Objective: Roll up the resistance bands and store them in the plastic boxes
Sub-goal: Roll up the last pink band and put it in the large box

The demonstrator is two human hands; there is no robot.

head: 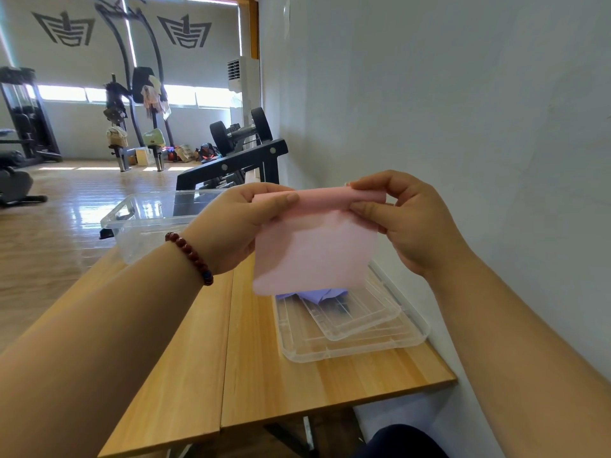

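— Where do we see the pink band (314, 249)?

— In the air above the desk (251, 375), stretched between our two hands. Its top edge is turned over into a narrow roll, and the rest hangs down as a flat sheet.

— And the grip on each side?

— Our left hand (231, 223) pinches the left end of the rolled edge, thumb on the near face and fingers behind. Our right hand (406, 219) pinches the right end between thumb and fingertips. Both grips are pressed onto the band.

— What do we have below it?

— A purple band (317, 295), crumpled, peeks out just under the pink sheet's lower edge; most of it is hidden. It lies at the far end of a small tray (357, 322) of clear plastic. That one rests inside a large tray (363, 352), also clear and shallow, which sits on the desk beside the wall (463, 110). We cannot tell whether these are lids or low boxes.

— Any other container?

— A deeper clear box (148, 219) stands at the far left corner of the desk, well apart from the trays. Through its walls we see the floor and a black dumbbell rack (238, 160) behind it.

— Anything on us?

— A bracelet (190, 256) of dark red beads sits on our left wrist.
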